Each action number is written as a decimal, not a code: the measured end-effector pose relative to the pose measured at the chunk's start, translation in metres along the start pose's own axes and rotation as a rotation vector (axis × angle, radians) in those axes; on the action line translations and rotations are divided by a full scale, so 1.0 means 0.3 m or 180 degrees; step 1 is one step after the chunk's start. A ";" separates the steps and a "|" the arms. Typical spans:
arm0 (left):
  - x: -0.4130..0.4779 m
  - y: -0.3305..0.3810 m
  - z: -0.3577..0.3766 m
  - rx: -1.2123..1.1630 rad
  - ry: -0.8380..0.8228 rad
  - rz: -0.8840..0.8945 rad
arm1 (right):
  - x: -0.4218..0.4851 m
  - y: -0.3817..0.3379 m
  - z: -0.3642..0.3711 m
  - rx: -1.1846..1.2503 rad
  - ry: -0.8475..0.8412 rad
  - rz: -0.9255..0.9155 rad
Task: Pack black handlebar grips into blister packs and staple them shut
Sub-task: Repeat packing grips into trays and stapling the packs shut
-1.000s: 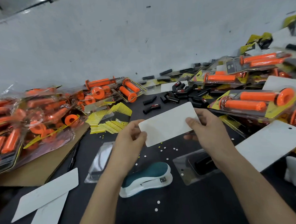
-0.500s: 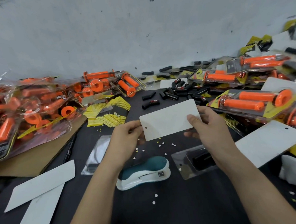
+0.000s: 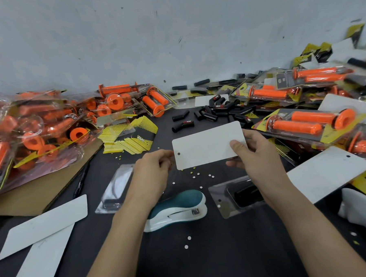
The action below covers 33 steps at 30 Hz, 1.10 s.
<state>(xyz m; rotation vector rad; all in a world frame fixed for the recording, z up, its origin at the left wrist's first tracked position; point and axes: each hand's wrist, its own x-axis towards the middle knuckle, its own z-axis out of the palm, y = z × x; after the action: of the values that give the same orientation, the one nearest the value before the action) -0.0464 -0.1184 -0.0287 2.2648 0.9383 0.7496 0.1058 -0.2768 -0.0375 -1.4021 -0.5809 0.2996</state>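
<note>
The left hand (image 3: 152, 171) and right hand (image 3: 258, 155) each pinch one end of the white card (image 3: 208, 145).

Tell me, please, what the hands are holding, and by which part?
A white card. The right hand pinches its right end, thumb on top. The left hand holds its left edge beside the punched hole.

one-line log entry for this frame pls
left hand: pinches white rectangular backing card at hole end | right hand: grips opposite end | teal-and-white stapler: untouched
</note>
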 end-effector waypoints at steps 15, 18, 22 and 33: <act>0.000 0.000 0.009 0.0274 -0.0077 0.0090 | -0.014 -0.003 -0.007 -0.0023 -0.0005 0.0083; -0.001 -0.002 0.015 0.0320 -0.0163 0.0048 | -0.017 -0.005 -0.003 -0.0055 -0.0012 0.0112; 0.006 -0.008 0.018 0.0352 -0.0177 0.0052 | -0.021 -0.008 0.001 -0.0094 -0.0002 0.0157; 0.001 0.063 -0.012 -0.2340 -0.0473 -0.0833 | -0.025 -0.008 0.022 0.0076 0.0092 0.0212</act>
<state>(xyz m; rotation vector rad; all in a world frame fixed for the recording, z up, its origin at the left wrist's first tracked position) -0.0405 -0.1284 -0.0135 1.5004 0.7117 0.6568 0.0958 -0.2757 -0.0362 -1.4024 -0.5063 0.3380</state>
